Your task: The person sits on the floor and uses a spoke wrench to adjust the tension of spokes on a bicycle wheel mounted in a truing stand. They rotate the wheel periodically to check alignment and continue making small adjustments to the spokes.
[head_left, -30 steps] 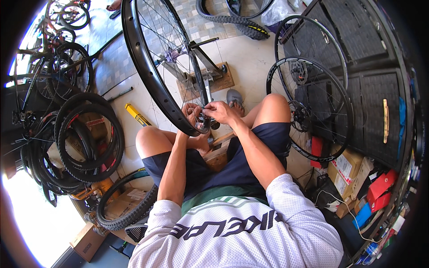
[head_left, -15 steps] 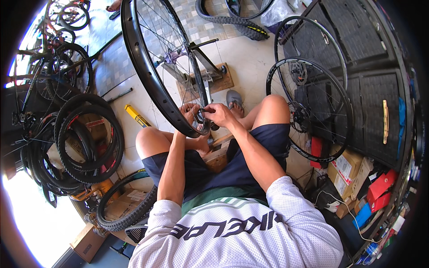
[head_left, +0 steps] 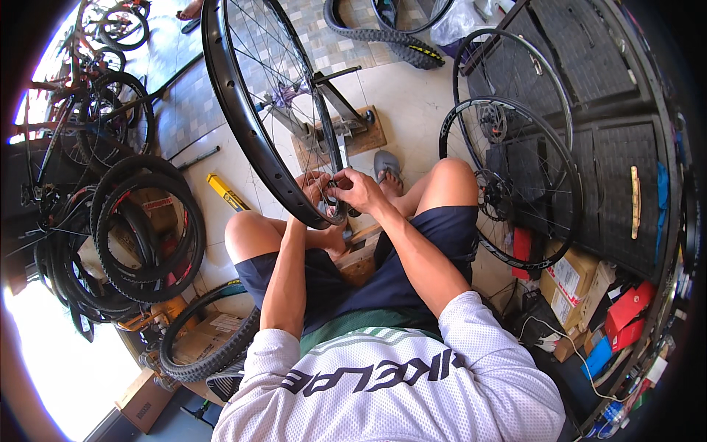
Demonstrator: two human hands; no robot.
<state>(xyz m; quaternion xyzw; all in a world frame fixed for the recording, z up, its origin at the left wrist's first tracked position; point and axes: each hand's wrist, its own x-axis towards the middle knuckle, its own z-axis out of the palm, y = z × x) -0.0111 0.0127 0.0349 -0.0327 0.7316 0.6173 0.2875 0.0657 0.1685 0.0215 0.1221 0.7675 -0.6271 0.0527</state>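
A wide black bicycle rim (head_left: 244, 132) with spokes and a hub (head_left: 291, 94) stands upright in a metal truing stand (head_left: 347, 118) on a wooden board. Between my bent knees, both hands work at the lower inner part of the wheel. My left hand (head_left: 311, 190) has its fingers pinched among the spokes beside the rim. My right hand (head_left: 356, 188) is closed at the same spot, fingertips around something small and dark that I cannot make out. What my left fingers hold is too small to tell.
Bicycles (head_left: 103, 103) and stacked tyres (head_left: 147, 228) crowd the left. Two wheels (head_left: 515, 258) lean on black cabinets (head_left: 596, 184) at right. A yellow object (head_left: 224, 190) lies on the floor. Tyres (head_left: 398, 44) lie ahead; cardboard boxes (head_left: 563, 283) sit lower right. Someone's foot (head_left: 188, 10) shows at top.
My hands make small movements at the same spot on the wheel, the right fingers curling slightly more. The wheel stays in place.
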